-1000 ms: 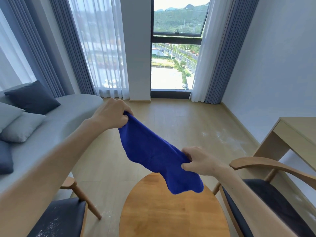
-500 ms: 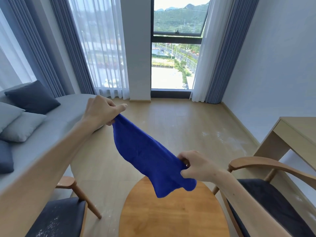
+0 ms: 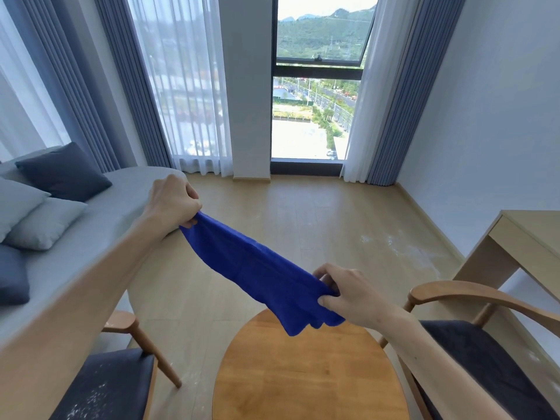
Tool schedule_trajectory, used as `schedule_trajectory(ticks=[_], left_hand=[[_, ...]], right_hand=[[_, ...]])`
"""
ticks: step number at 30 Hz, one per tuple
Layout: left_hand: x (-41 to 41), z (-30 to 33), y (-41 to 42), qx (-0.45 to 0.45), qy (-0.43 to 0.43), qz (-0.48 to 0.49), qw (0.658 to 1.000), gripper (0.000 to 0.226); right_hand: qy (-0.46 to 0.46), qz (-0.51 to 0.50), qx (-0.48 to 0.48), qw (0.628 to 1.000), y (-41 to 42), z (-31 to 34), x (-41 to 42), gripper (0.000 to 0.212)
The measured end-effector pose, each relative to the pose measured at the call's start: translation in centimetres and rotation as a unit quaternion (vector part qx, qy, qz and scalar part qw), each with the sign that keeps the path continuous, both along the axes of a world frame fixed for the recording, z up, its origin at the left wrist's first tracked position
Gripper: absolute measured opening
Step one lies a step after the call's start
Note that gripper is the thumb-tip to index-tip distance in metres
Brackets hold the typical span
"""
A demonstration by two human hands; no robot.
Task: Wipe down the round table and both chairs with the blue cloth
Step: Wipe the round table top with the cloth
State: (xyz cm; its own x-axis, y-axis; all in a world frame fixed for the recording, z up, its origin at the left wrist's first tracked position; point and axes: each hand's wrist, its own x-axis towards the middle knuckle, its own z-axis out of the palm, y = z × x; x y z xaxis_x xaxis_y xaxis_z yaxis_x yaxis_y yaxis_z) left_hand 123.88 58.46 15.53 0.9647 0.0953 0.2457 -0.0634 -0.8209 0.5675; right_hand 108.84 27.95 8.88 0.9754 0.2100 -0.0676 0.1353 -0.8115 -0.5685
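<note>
Both hands are up in front of the window, with the bright blue soft cloth (image 3: 260,274) stretched in the air between them: the left hand (image 3: 173,202) pinches the upper end, fingers curled round the fabric, and the right hand (image 3: 347,294) grips the lower end just above the round honey-coloured wooden tabletop (image 3: 303,377). The cloth hangs clear of the wood, not touching it. By my reading, no wiping has started yet. The dark-cushioned wooden chair on the left (image 3: 103,386) shows pale specks across its seat, and the matching curved-arm chair on the right (image 3: 485,362) looks dusty too. So the table and both chairs are all left to do, and the cloth is only being readied
</note>
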Motion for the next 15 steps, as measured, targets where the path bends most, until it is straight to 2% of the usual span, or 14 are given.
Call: schedule_trajectory(ticks=[6, 10, 13, 15], left_hand=[[0.5, -0.4, 0.6, 0.062, 0.016, -0.009, 0.998, 0.015], [0.8, -0.4, 0.8, 0.119, 0.012, -0.056, 0.991, 0.028], [0.8, 0.0, 0.9, 0.171, -0.02, -0.127, 0.977, 0.037], [0.7, 0.7, 0.5, 0.184, -0.045, -0.177, 0.966, 0.041]], right_hand=[[-0.034, -0.013, -0.072, 0.997, -0.2, 0.4, 0.0, 0.016], [-0.124, 0.002, -0.114, 0.986, -0.2, 0.7, -0.3, 0.019], [-0.223, 0.028, -0.208, 0.952, -0.2, 1.3, -0.4, 0.022], [-0.271, 0.032, -0.222, 0.936, 0.1, 2.1, -0.1, 0.021]])
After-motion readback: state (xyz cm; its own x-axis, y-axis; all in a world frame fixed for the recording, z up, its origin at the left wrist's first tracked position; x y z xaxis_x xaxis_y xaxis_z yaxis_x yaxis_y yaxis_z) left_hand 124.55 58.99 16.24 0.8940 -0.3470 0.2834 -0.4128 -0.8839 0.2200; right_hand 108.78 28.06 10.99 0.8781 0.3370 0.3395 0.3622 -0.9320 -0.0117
